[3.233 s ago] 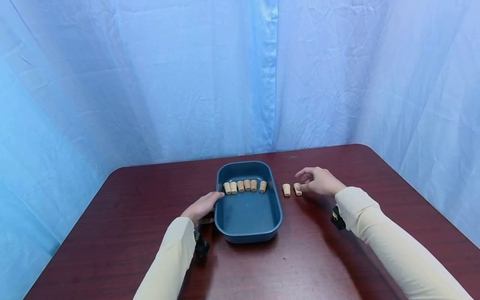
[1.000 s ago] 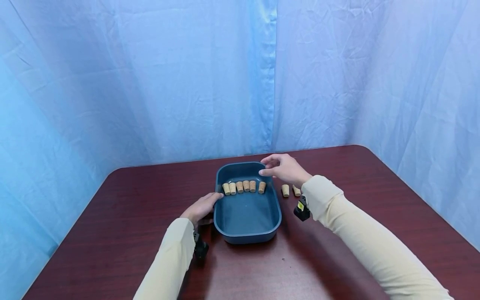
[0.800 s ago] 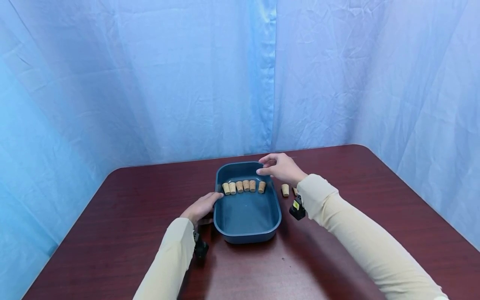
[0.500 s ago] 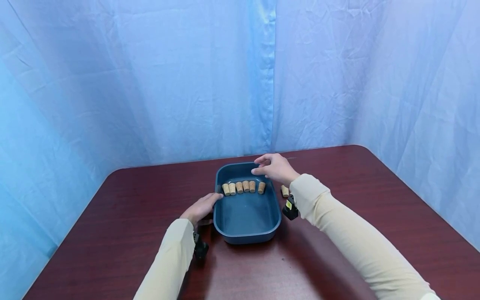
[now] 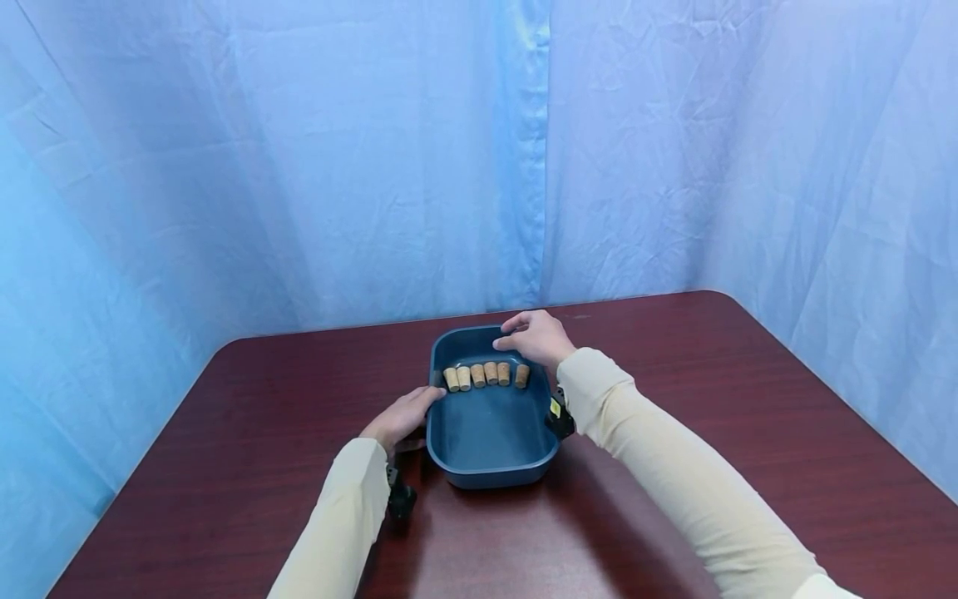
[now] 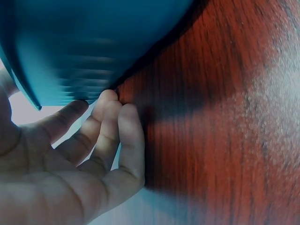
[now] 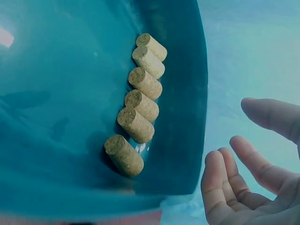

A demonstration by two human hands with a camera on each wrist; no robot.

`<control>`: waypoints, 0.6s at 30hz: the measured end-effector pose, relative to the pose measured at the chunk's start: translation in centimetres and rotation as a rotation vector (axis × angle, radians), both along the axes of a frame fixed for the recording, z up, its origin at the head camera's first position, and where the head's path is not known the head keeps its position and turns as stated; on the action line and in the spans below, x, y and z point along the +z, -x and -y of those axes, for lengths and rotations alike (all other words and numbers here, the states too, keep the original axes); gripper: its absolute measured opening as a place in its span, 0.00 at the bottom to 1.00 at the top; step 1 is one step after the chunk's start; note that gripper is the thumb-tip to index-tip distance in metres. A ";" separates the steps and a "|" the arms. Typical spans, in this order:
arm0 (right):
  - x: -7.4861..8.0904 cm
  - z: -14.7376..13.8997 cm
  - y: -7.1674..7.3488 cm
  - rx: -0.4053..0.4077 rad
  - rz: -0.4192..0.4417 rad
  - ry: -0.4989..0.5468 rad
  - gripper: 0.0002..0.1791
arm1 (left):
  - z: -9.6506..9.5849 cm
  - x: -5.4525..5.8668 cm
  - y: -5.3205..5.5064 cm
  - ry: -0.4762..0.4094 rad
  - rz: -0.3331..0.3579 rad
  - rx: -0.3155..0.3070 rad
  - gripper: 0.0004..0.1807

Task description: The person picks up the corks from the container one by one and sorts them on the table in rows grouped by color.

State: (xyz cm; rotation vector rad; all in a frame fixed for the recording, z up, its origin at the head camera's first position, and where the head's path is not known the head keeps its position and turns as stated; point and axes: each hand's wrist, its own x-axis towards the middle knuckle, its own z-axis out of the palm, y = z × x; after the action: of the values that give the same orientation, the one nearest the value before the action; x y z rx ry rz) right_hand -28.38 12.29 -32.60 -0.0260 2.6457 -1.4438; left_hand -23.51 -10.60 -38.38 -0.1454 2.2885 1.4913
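My left hand (image 5: pixel 405 416) holds the left side of a blue rectangular tub (image 5: pixel 494 480), thumb over the rim and fingers against the outer wall. In the left wrist view its fingertips (image 6: pixel 107 95) touch the tub's wall close to the tabletop. Inside the tub, near its far end, several tapered corks (image 5: pixel 479 375) lie in a row, and one cork (image 5: pixel 522 376) sits slightly apart at the right. My right hand (image 5: pixel 540 337) hovers over the far right corner, thumb and fingers spread apart with nothing between them. Part of the right rim is hidden behind the wrist.
A dark red wooden table (image 5: pixel 299 399) bears the tub. Pale blue curtains (image 5: pixel 374 166) hang close behind it and along the sides. A small black wrist camera (image 5: pixel 560 420) on my right arm overlaps the tub's right wall.
My right hand has left a cork on the table and moved left above the tub, fingers spread. Two loose corks right of the tub are now hidden by that arm. The left hand stays put.
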 end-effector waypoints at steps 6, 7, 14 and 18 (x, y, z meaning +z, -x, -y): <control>-0.2 0.7 0.2 -0.009 -0.003 -0.085 0.21 | -0.1 0.0 -0.1 0.003 -0.005 -0.008 0.32; -0.3 0.7 0.3 -0.003 -0.011 -0.114 0.21 | -0.1 0.0 -0.1 0.003 -0.005 -0.007 0.32; -0.4 1.1 0.5 0.024 -0.029 -0.287 0.22 | -0.1 0.0 -0.2 0.003 -0.009 -0.005 0.32; -0.7 1.3 0.8 0.041 -0.028 -0.351 0.22 | -0.1 0.1 -0.4 0.008 -0.010 -0.007 0.32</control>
State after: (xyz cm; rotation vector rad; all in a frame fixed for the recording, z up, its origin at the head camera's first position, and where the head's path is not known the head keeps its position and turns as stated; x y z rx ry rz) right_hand -29.21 11.04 -33.27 -0.0657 2.8619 -0.9556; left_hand -23.11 -10.53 -38.33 -0.1320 2.3006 1.4832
